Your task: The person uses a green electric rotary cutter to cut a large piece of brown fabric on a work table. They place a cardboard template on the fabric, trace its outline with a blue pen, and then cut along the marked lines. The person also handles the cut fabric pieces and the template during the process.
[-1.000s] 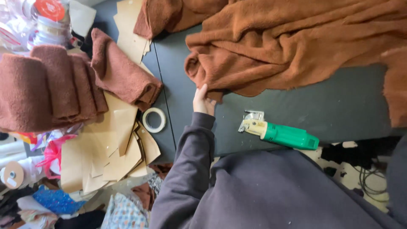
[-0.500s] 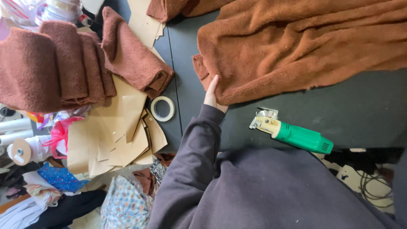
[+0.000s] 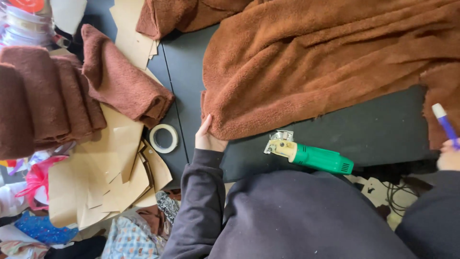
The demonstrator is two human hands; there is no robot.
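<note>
Large rust-brown fleece fabric sheet [image 3: 326, 62] lies spread over dark grey worktable [image 3: 383, 129], covering upper right. Left hand [image 3: 207, 136] grips its lower-left corner, fingers closed on the edge. Right hand [image 3: 449, 156] at right edge holds blue-white marker pen [image 3: 444, 122]; grip mostly out of view. Green-handled electric cutter [image 3: 311, 154] lies just below fabric. Tape roll [image 3: 163, 138], tan paper patterns [image 3: 110, 187] and folded brown fleece pcs [image 3: 122, 86] sit at left.

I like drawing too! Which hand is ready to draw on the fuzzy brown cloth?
Probably the right hand: it holds a blue marker beside the brown cloth. The left hand only holds the cloth's corner.
</note>
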